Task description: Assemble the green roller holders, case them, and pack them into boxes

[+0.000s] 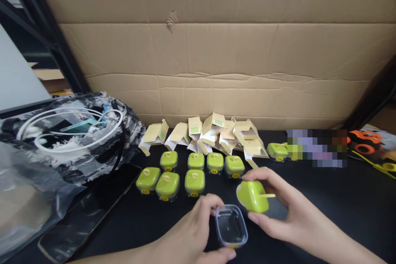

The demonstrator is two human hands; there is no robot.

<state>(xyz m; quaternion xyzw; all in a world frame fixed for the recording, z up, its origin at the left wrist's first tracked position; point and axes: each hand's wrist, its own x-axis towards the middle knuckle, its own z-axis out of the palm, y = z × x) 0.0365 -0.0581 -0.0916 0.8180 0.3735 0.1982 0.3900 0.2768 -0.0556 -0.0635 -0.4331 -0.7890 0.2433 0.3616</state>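
Note:
My left hand (193,231) grips a small clear plastic box (231,226), open side up, low in the middle of the view. Just right of it, my right hand (280,210) pinches a lime-green lid (253,196) tilted on edge, with a thin yellow stick poking out to the right. The lid is off the box, close above its right rim. Both hands hover over a black table (340,198). Behind them stand several closed green-lidded boxes (194,170) in two rows.
A heap of small tan-and-white cartons (213,134) lies behind the rows, against a big cardboard wall (216,70). A black-and-white bag with white cables (77,136) and a dark tablet (89,214) sit at the left. A toy-truck picture (371,144) lies far right.

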